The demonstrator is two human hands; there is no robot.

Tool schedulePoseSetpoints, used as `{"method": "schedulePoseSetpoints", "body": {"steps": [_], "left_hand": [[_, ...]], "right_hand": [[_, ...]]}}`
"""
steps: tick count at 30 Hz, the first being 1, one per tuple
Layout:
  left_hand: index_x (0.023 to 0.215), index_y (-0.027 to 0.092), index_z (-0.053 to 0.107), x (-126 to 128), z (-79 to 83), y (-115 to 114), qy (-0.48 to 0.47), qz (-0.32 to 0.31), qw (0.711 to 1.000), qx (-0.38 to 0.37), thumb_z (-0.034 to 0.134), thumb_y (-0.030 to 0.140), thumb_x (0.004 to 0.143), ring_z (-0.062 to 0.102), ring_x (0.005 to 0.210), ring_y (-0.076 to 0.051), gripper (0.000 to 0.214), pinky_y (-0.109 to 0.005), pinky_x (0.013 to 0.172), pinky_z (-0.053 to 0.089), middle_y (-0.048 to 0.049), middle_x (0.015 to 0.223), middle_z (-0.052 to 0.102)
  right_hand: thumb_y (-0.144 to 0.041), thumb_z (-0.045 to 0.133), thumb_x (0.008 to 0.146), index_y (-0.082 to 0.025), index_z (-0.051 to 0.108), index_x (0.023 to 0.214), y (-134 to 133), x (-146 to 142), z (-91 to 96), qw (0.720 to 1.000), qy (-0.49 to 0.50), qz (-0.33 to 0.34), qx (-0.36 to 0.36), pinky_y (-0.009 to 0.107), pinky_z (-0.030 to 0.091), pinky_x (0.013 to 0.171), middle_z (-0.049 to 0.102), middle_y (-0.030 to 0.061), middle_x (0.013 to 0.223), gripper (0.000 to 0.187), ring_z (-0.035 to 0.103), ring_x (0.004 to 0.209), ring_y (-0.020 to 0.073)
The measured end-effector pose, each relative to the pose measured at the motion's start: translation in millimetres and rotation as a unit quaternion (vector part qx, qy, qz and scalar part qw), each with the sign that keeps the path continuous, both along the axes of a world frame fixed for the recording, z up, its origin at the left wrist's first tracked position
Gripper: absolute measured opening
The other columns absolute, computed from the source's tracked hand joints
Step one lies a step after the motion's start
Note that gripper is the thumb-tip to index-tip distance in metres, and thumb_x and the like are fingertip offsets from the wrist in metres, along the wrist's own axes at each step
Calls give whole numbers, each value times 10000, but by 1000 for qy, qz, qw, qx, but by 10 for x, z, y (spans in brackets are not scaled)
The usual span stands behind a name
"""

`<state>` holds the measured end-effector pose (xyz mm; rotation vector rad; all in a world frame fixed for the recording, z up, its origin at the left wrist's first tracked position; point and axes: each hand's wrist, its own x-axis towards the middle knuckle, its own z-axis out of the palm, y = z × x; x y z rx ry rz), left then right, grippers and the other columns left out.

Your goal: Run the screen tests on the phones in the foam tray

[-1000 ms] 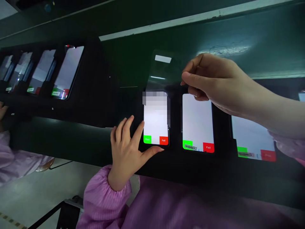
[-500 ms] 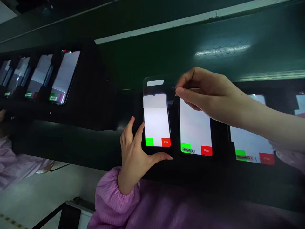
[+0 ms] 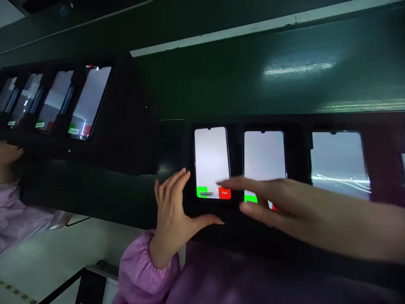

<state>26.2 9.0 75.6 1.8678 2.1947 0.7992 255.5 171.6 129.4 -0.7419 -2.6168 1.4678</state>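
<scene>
A phone (image 3: 211,162) with a lit white screen stands in a dark rack (image 3: 240,228), showing a green and a red button at its foot. My left hand (image 3: 175,211) is open beside the phone's lower left corner, thumb stretched under it. My right hand (image 3: 272,202) is open, its forefinger reaching to the phone's lower right, near the red button. It partly hides the foot of a second lit phone (image 3: 264,156). A third lit phone (image 3: 338,162) stands further right.
Several more lit phones (image 3: 88,99) sit in a rack at the upper left. Another person's hand (image 3: 8,154) and pink sleeve (image 3: 25,219) show at the left edge. A dark green panel (image 3: 253,80) runs above; pale floor (image 3: 47,261) lies below left.
My right hand had pinched a clear film above the first phone and lowered it onto the screen. Now the film is no longer held and the hand has dropped to the phone's foot, fingers out.
</scene>
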Motion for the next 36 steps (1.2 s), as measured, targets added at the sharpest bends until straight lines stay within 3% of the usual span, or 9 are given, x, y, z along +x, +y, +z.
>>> {"method": "schedulePoseSetpoints", "body": {"steps": [5,8,13,17,20,23,26,29,36], "left_hand": [[1464,255,568,-108,9,-241,110,-92,989,17,592,773,941,552,1418,-327,736,-619,1362,81,-144,1439,655],[1419,285,636,-166,43,-253,171,-122,978,6,508,768,982,495,1461,-367,664,-656,1349,32,-144,1526,584],[1410,242,634,-342,175,216,106,-57,993,7,440,637,1060,567,1383,-379,562,-704,1317,201,-163,1496,586],[1294,177,720,-370,261,875,156,1,987,-40,346,594,1077,441,1496,-482,601,-837,1223,274,-209,1563,530],[1266,119,725,-324,263,1181,202,20,978,-43,289,604,1081,378,1534,-526,678,-920,1152,260,-252,1607,486],[1295,122,726,-325,212,1270,221,20,974,-37,272,605,1079,407,1520,-511,697,-888,1154,309,-246,1591,507],[1244,116,752,-371,170,1269,213,22,977,-7,337,574,1069,472,1472,-493,642,-827,1173,364,-231,1537,557],[1160,137,781,-391,167,1272,213,18,977,-3,369,533,1084,493,1460,-480,576,-808,1187,360,-198,1528,574],[1142,189,757,-391,116,1400,124,14,991,-39,437,545,1081,545,1452,-405,482,-696,1240,406,-108,1550,584]], "right_hand": [[-383,468,1141,-268,699,1322,-413,325,-59,934,51,-38,352,395,593,819,698,47,1444,316,708,1086,242],[-450,441,1140,-247,746,1182,-578,502,-180,895,-1,-68,442,480,525,876,630,77,1535,368,635,1216,312],[-270,548,1105,-238,707,1240,-812,970,-324,859,18,-236,454,505,470,965,667,124,1427,210,594,1261,316],[-320,527,1113,-260,722,1261,-981,1314,-398,839,-85,-273,463,558,427,999,610,125,1521,252,565,1309,357],[-221,495,1099,-262,730,1230,-1069,1588,-459,809,-41,-365,459,534,441,1020,649,105,1448,272,588,1275,317],[-239,475,1101,-272,743,1236,-1093,1876,-535,771,-62,-433,463,527,454,983,666,104,1408,303,594,1243,322],[-317,489,1109,-298,757,1272,-1068,2063,-571,771,-125,-411,470,549,444,957,620,109,1507,315,578,1272,363],[-248,481,1095,-267,766,1218,-999,2124,-522,763,-48,-444,468,546,457,1008,652,108,1458,311,592,1277,338],[-291,434,1109,-276,801,1160,-456,2116,-498,798,-49,-422,428,533,522,971,707,87,1359,371,637,1196,307]]}}
